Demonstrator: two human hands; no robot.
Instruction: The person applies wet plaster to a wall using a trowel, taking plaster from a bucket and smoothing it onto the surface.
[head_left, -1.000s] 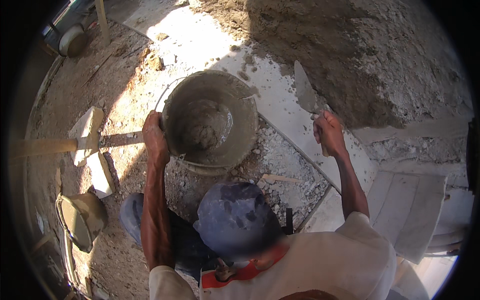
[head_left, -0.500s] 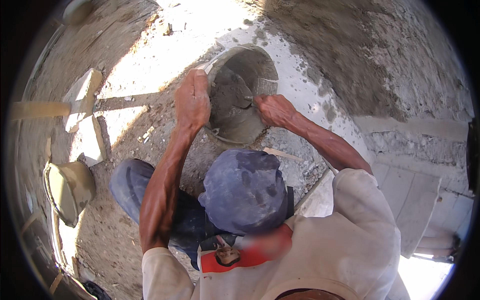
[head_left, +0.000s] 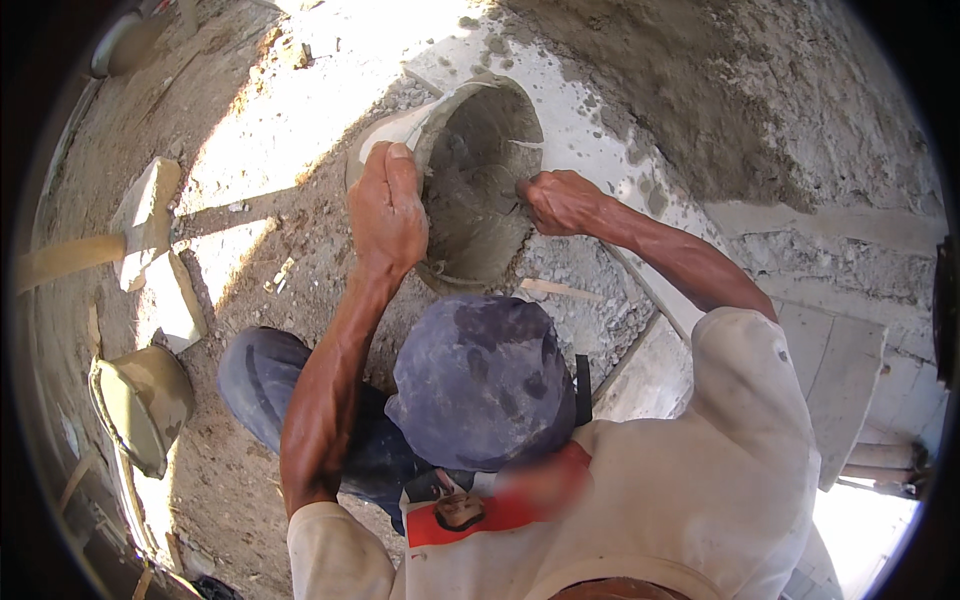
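A mortar-caked bucket (head_left: 392, 130) is tilted, its mouth turned partly toward the right. Wet grey mortar (head_left: 465, 235) coats its inside and lies along its lower wall. My left hand (head_left: 388, 212) is closed on the bucket's left rim, thumb uppermost. At the right side of the mouth, my right hand (head_left: 563, 203) is closed round the handle of a trowel (head_left: 497, 188). Its blade reaches into the bucket, smeared with mortar and hard to make out. The fist hides most of the handle.
A second bucket (head_left: 150, 405) lies tipped on the left, near pale broken blocks (head_left: 172, 300) and a wooden strip (head_left: 70, 262). My bent knee (head_left: 258, 385) is below the left arm. A mortar-splashed pale slab (head_left: 590, 150) runs beside a rough wall (head_left: 690, 90). A wood sliver (head_left: 560, 289) lies on rubble.
The bucket has tipped further, so more of its outer left side shows. The trowel blade has shifted inside the mortar and is less distinct. Both hands keep their holds.
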